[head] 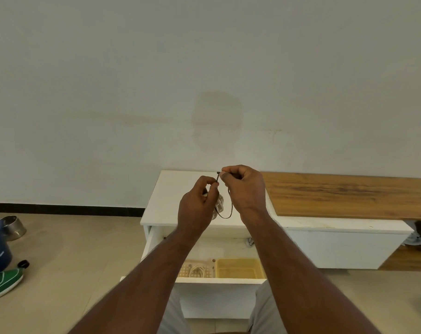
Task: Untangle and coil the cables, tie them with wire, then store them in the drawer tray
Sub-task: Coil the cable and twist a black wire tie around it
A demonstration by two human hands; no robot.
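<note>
Here, my left hand [197, 206] grips a coiled white cable [219, 205] above the white cabinet top [166, 196], while my right hand [244, 186] pinches the upper end of a thin dark tie wire [230, 208] that loops down beside the coil. Below, the open drawer [219, 280] holds a yellow tray [239, 268] and a paler basket [197, 270] with cable inside.

Below your arms the open drawer [204, 280] leaves you room straight down into the yellow tray [238, 268]; the neighbouring tray [195, 270] already holds a cable.
</note>
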